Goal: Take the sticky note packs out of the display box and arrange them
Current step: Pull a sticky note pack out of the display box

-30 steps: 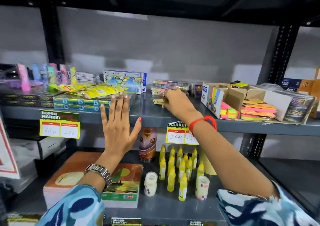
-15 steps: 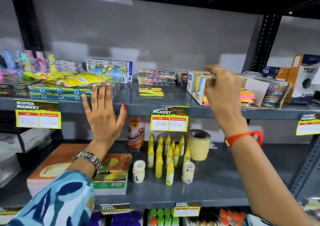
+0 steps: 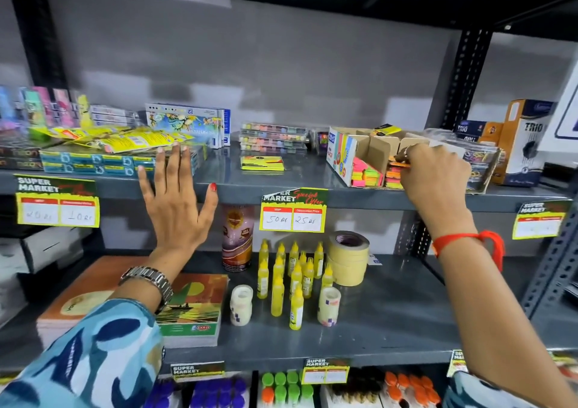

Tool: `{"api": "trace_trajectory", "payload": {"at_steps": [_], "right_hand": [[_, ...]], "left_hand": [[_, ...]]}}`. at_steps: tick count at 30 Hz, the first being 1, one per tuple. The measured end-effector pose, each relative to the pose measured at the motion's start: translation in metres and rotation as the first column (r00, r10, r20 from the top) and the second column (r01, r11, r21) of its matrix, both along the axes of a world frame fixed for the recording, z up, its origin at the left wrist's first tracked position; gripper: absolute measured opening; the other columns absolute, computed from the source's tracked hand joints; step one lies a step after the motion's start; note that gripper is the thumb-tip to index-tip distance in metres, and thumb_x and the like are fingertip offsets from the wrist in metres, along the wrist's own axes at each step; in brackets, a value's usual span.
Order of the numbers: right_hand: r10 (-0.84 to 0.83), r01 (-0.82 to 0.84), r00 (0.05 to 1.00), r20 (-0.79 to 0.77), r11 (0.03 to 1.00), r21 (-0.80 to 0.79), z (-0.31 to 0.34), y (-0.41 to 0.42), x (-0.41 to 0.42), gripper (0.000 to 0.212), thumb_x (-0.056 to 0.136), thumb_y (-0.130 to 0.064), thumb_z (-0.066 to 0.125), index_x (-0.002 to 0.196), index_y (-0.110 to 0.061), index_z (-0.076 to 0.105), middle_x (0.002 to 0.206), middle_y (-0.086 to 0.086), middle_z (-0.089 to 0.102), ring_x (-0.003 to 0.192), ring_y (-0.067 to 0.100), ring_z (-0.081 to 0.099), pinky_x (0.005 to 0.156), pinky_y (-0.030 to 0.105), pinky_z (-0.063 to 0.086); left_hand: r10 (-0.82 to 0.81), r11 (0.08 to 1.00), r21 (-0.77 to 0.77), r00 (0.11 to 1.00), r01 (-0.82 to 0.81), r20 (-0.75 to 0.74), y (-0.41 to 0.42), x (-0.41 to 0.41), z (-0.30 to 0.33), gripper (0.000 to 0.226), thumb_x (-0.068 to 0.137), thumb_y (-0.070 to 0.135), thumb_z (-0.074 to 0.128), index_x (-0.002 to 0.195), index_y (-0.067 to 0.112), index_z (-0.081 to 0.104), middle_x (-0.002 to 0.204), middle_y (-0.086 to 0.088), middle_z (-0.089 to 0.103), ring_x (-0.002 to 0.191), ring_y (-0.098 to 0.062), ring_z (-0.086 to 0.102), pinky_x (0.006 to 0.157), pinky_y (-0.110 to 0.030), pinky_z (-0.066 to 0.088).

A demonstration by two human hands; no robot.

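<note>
Up on the shelf, the right hand (image 3: 433,173) pinches an orange sticky note pack (image 3: 398,165) inside the display box (image 3: 362,154); the left hand (image 3: 178,207), fingers spread, hovers far left.

Price tags (image 3: 58,212) blurred (left one), handwriting barely legible

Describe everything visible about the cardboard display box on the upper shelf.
The display box is brown cardboard with a printed, colourful front panel, open on top and split by cardboard dividers. It sits at an angle on the grey shelf. Neon sticky note packs fill its compartments. The right hand reaches in, pinching an orange pack.
</note>
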State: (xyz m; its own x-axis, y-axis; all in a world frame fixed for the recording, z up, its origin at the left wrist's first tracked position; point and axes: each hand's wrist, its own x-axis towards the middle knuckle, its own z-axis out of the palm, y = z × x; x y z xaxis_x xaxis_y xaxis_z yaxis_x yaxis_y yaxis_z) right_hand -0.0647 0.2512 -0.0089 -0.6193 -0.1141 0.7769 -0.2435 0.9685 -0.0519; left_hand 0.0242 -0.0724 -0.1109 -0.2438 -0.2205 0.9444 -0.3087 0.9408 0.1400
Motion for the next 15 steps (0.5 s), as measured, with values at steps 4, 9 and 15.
{"api": "trace_trajectory", "payload": {"at_steps": [4,9,15], "right_hand": [[0.024,-0.053,0.991,-0.131,0.973,-0.226,0.006,0.0,0.006,0.017,0.085,0.003,0.05,0.095,0.002,0.065,0.086,0.031,0.065,0.082,0.048,0.061,0.064,0.043,0.048],[0.13,-0.272,0.81,-0.573,0.947,-0.17,0.012,-0.031,0.022,0.019,0.078,-0.001,0.062,0.093,-0.008,0.071,0.068,0.017,0.07,0.058,0.034,0.063,0.047,0.032,0.046],[0.282,-0.238,0.92,-0.272,0.954,0.181,0.008,-0.091,0.044,0.013,0.065,0.0,0.075,0.072,-0.01,0.07,0.063,0.01,0.068,0.057,0.028,0.065,0.042,0.024,0.038]], "left_hand": [[0.008,1.0,0.007,1.0,-0.008,0.012,0.0,0.0,0.0,0.069,0.094,0.046,0.029,0.148,0.004,0.028,0.153,-0.014,0.031,0.143,-0.031,0.021,0.116,-0.048,0.0],[0.004,1.0,-0.008,1.0,-0.004,0.005,0.0,0.001,0.0,0.069,0.096,0.049,0.026,0.148,0.004,0.028,0.153,-0.014,0.031,0.143,-0.029,0.02,0.116,-0.048,0.002],[0.002,1.0,-0.009,1.0,-0.002,0.006,0.0,0.001,0.0,0.069,0.096,0.049,0.026,0.148,0.004,0.028,0.153,-0.014,0.032,0.143,-0.029,0.021,0.116,-0.047,0.001]]}}
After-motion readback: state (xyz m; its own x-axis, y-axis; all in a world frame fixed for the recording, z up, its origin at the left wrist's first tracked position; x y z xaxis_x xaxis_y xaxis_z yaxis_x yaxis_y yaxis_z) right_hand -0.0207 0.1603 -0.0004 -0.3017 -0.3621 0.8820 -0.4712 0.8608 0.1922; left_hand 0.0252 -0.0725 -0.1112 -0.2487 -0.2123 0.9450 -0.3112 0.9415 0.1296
